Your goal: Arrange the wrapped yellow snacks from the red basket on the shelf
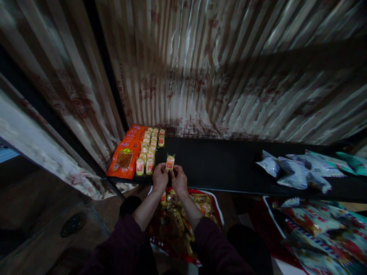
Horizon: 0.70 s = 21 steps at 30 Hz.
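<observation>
Striped sheeting point(197, 68) behind black shelf point(215, 164)

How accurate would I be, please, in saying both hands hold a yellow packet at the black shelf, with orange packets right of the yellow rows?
The side is wrong: the head view shows the orange packets left of the yellow rows. The left hand and right hand do hold a yellow packet at the black shelf.

1 head cam, looking fwd & dwn at fingers point(163, 169) & shelf point(213, 162), nr.
</observation>
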Each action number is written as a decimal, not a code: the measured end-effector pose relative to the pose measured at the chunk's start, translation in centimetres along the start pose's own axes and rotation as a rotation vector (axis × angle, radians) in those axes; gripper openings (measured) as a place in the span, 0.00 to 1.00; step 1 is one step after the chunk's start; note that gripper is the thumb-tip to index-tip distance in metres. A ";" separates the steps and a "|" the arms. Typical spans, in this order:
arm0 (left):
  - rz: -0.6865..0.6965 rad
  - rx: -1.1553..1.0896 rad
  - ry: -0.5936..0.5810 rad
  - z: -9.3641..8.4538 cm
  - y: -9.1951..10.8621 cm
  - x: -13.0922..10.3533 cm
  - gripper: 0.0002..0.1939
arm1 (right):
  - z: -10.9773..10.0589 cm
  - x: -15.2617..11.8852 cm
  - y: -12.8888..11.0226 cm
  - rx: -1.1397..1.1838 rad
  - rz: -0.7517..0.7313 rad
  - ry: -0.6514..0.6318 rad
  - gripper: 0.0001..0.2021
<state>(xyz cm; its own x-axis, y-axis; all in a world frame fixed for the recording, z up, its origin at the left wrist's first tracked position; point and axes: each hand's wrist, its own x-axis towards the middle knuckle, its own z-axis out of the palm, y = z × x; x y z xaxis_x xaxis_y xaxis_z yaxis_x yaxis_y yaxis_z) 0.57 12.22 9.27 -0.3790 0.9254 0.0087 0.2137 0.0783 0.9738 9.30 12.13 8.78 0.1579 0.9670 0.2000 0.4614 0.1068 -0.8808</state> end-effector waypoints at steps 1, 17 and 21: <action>-0.001 0.010 -0.001 0.0 0.1 0.0 0.13 | 0.2 0.2 0.1 -0.009 -0.003 -0.013 0.12; -0.033 0.068 -0.004 0.8 -0.1 2.0 0.19 | 2.7 3.7 1.0 -0.144 -0.052 -0.036 0.14; -0.022 0.096 0.012 1.2 -0.4 2.7 0.22 | 3.5 4.7 1.3 -0.086 -0.058 -0.035 0.14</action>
<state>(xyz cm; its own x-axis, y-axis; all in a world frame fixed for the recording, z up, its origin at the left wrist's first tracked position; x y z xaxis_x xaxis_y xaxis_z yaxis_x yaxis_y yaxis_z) 0.50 15.16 8.60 -0.3955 0.9184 -0.0094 0.2900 0.1346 0.9475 7.59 17.60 7.04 0.0985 0.9674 0.2334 0.5425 0.1444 -0.8276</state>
